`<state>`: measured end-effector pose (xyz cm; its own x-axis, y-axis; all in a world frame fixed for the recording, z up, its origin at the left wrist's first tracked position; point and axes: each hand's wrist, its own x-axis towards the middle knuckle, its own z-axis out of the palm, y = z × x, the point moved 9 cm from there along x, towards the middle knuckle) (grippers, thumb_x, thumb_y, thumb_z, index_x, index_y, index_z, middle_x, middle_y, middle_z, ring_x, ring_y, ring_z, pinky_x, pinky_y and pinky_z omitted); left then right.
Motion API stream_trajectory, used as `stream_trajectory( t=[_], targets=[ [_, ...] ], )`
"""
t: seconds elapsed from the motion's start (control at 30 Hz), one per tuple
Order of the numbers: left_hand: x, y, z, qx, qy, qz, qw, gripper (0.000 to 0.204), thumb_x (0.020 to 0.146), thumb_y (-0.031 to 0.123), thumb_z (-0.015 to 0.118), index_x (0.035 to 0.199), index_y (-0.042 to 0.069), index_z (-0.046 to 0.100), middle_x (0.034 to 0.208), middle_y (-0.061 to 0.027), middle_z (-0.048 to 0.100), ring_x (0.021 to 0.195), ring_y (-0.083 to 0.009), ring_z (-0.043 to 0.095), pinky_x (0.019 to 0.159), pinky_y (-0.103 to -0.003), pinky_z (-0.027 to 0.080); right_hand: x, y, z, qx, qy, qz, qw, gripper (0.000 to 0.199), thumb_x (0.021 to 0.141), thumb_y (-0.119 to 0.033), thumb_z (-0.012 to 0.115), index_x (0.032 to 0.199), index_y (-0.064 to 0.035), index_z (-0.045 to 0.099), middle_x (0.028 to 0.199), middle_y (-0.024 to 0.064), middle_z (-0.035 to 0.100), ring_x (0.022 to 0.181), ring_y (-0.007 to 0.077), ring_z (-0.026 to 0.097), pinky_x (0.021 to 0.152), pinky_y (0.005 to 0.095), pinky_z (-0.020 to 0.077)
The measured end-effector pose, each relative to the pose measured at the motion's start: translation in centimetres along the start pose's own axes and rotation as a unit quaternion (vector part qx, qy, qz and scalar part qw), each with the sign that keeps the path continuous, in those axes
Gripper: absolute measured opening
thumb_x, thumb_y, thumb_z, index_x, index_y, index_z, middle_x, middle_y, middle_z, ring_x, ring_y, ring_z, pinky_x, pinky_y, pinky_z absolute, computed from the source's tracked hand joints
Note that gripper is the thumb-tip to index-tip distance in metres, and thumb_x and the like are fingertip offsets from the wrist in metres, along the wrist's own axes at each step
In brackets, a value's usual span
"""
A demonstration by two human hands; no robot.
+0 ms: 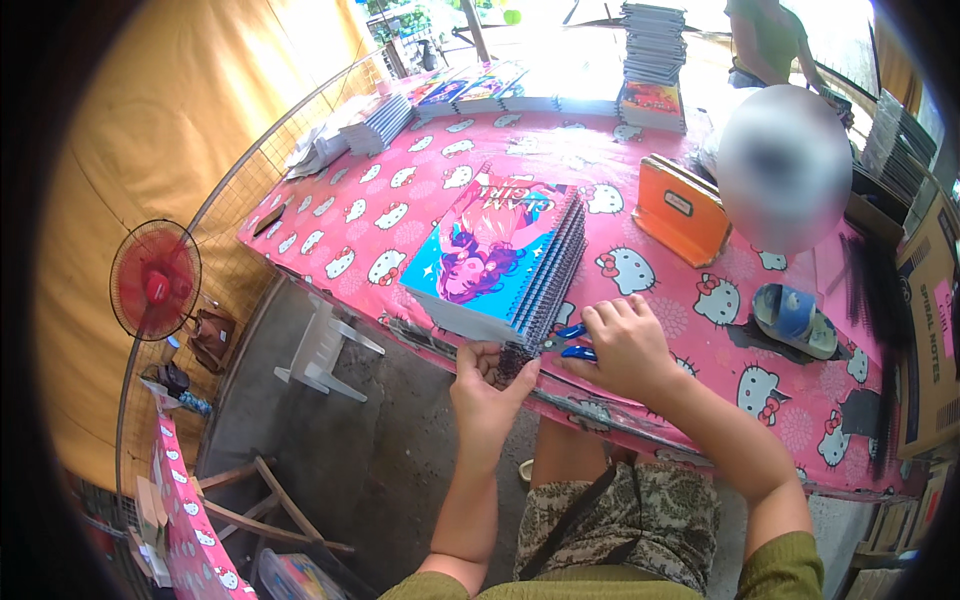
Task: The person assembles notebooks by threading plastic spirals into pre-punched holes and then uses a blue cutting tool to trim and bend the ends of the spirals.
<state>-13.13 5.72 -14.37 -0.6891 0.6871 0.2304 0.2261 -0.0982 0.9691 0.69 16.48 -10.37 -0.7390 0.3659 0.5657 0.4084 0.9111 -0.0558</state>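
A stack of spiral notebooks with a pink and blue illustrated cover lies near the table's front edge. Black wire coils run down its right side. My right hand is closed around blue-handled pliers, whose jaws reach the near end of the coils. At that same corner my left hand pinches the coil ends from below, thumb and fingers curled round them. The exact wire between the jaws is too small to make out.
An orange holder stands to the right of the stack on the pink patterned tablecloth. Farther right are a blue tape dispenser-like object and a cardboard box. Notebook piles line the back, where another person stands.
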Motion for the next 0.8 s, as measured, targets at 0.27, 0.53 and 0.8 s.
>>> stream_trajectory(
  t=[0.27, 0.53, 0.8],
  targets=[
    [0.2, -2.5, -1.3, -0.013, 0.017, -0.046, 0.999, 0.036, 0.081, 0.008, 0.075, 0.103, -0.004, 0.050, 0.089, -0.0099, 0.065, 0.077, -0.0085, 0.061, 0.065, -0.022, 0.051, -1.2, 1.2, 3.0, 0.064, -0.195, 0.113, 0.972, 0.052, 0.075, -0.053, 0.068, 0.081, -0.0013, 0.064, 0.077, 0.0114, 0.064, 0.074, 0.0261, 0.065, 0.072, 0.0360, 0.0529],
    [0.1, -2.6, -0.4, 0.028, -0.009, -0.002, 1.000, 0.040, 0.080, 0.008, 0.076, 0.105, -0.004, 0.047, 0.089, -0.0100, 0.063, 0.076, -0.0092, 0.060, 0.063, -0.022, 0.050, 0.2, 0.2, 3.0, 0.058, -0.145, 0.059, 0.986, 0.050, 0.075, -0.051, 0.068, 0.080, -0.0014, 0.065, 0.079, 0.0133, 0.065, 0.074, 0.0281, 0.066, 0.070, 0.0420, 0.0518],
    [-0.1, -4.1, -0.6, -0.029, -0.020, -0.045, 0.998, 0.043, 0.080, 0.007, 0.076, 0.107, -0.003, 0.044, 0.087, -0.0100, 0.061, 0.062, -0.0087, 0.058, 0.049, -0.021, 0.046, -1.2, 0.5, 2.0, -0.010, -0.077, 0.025, 0.997, 0.051, 0.075, -0.052, 0.067, 0.083, -0.0017, 0.065, 0.078, 0.0114, 0.065, 0.078, 0.0268, 0.065, 0.080, 0.0405, 0.0502]
  ],
)
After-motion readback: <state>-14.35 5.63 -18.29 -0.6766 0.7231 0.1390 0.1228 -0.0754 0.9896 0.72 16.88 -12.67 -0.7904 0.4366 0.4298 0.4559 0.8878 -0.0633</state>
